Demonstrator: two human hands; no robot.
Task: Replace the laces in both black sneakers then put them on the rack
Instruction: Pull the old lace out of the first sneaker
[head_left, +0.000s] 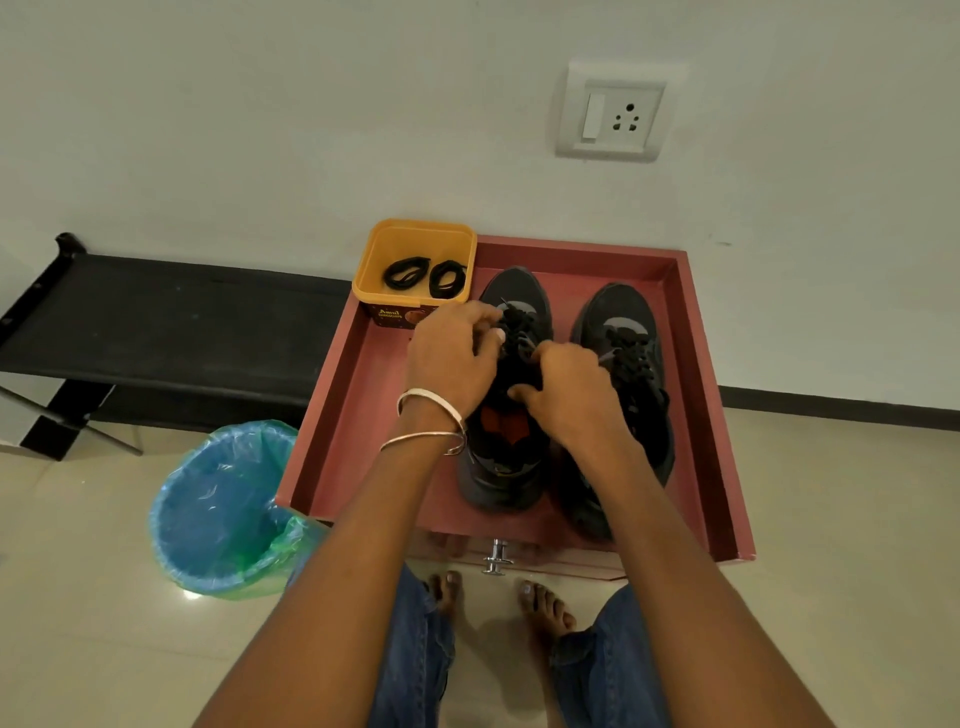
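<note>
Presently, your left hand (452, 353) and right hand (571, 389) both pinch the laces (519, 332) of the left sneaker (511, 395), which lies toe-away on the desk (363, 395); the right sneaker (631, 364) sits beside your right hand, spare laces (423, 275) nearer your left.

Both arms are bare from the hands up, with no sleeves showing. The left hand (451, 358) has two thin metal bangles (432, 422) at the wrist, pale and shiny with a pinkish, coppery edge, one just above the other. The right hand (571, 395) has nothing on its wrist or fingers. Lower down, the person wears blue denim jeans (415, 654), slightly faded, over bare feet (545, 610).
</note>
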